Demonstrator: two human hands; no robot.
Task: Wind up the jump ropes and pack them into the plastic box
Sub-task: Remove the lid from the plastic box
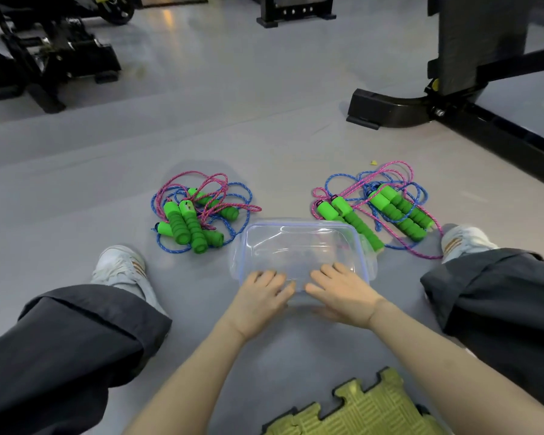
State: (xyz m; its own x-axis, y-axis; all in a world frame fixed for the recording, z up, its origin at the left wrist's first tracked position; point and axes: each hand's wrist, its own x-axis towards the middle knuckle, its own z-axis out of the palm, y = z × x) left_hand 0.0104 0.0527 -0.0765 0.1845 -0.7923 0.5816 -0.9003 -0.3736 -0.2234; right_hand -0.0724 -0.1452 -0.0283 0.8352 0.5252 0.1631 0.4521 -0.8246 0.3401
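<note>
A clear plastic box (299, 237) with a blue rim sits on the grey floor between my legs, with nothing inside it. My left hand (263, 293) and my right hand (339, 290) both rest on its near edge, fingers reaching over the rim. Left of the box lies a tangled pile of jump ropes (195, 218) with green foam handles and pink and blue cords. A second tangled pile of jump ropes (387, 208) lies to the right, one handle touching the box's far right corner.
My legs in dark trousers and white shoes (120, 265) flank the box. A yellow-green foam puzzle mat (355, 406) lies near me. Black gym equipment bases (390, 108) stand at the far right and far left.
</note>
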